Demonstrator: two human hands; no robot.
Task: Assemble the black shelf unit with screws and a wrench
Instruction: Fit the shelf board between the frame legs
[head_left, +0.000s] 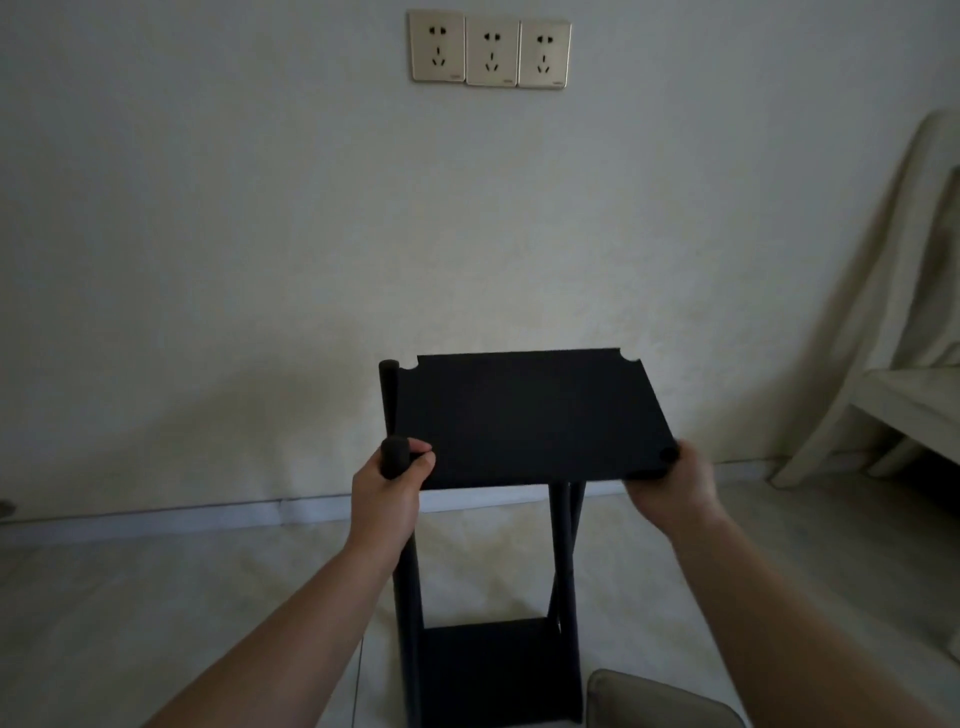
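Observation:
A black shelf unit stands on the floor in front of me. Its top board (530, 415) is flat, with rounded notches at the far corners. A lower board (493, 670) shows between the black poles (408, 597). My left hand (389, 488) grips the near-left pole just under its top end, beside the board's corner. My right hand (670, 486) holds the board's near-right corner, fingers curled round the edge and the pole end there. A far-left pole (388, 384) stands beside its notch. No screws or wrench are visible.
A pale wall with three sockets (491, 52) rises behind the unit. A cloth-covered seat (893, 395) stands at the right. A grey cushion-like object (660, 701) lies on the tiled floor near the unit's right foot.

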